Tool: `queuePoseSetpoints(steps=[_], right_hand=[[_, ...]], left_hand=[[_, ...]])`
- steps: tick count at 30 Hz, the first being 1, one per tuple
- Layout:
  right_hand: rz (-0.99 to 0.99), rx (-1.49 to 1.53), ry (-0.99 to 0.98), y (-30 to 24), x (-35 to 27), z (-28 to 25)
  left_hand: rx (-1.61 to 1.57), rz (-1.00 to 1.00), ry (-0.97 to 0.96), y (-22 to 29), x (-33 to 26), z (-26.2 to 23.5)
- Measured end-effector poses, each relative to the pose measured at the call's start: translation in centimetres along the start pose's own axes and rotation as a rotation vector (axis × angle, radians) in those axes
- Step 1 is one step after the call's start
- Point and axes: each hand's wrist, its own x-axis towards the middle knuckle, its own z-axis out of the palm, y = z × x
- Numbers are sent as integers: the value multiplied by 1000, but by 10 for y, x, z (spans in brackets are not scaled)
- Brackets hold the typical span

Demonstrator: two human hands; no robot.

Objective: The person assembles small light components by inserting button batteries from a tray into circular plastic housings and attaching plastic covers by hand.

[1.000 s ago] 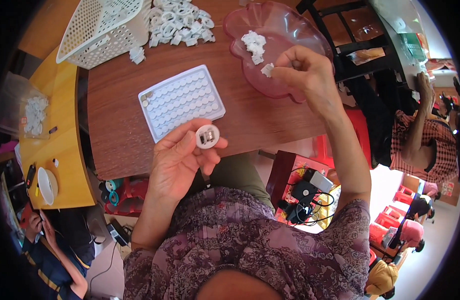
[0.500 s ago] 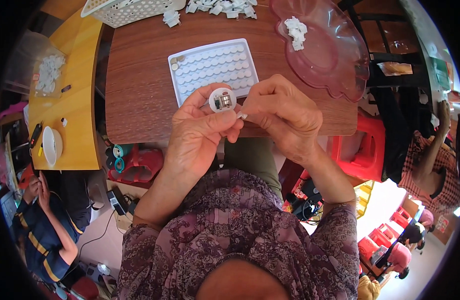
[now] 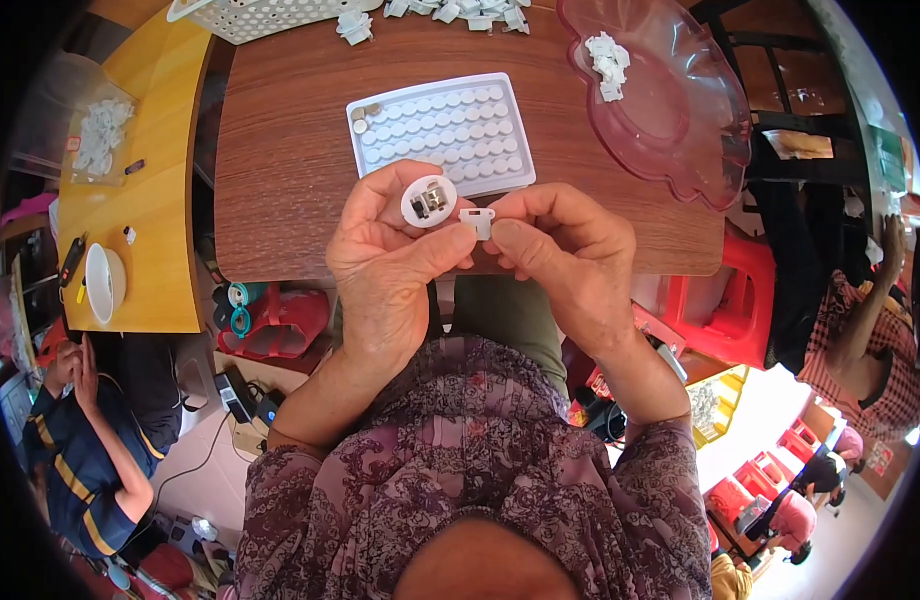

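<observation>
My left hand [image 3: 390, 260] holds a small round white part [image 3: 428, 200] with a metal piece in its middle, pinched between thumb and fingers above the near edge of the brown table [image 3: 280, 170]. My right hand [image 3: 565, 255] pinches a small white plastic clip [image 3: 477, 219] right beside the round part, the two almost touching. Just beyond the hands lies a white tray [image 3: 442, 130] with rows of round pockets.
A pink scalloped bowl [image 3: 680, 130] with a few white pieces stands at the right. Loose white parts [image 3: 450, 10] and a white basket [image 3: 270, 12] lie at the far edge. A yellow table [image 3: 145, 220] is on the left. Other people sit at both sides.
My right hand came back from the pink bowl with a white clip and met my left hand. The left hand has raised the round part toward the tray.
</observation>
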Motion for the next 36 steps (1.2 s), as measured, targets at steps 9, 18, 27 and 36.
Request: queuePoseSetpoints(steps=[9,18,27,36], right_hand=[[-54,79,3,-5,3,-4],[-257,-262,-92,-15,20,-6],[-274,-468,-131,-13,28,-7],[-382,-570,-187,-16,32,-10]], left_hand=[[-102,-185,-125,9,3,-4],[-105,-325,-253,4,4,-18],[-104,-331,-213,1,2,-15],[-83,-315,-192,0,0,-14]])
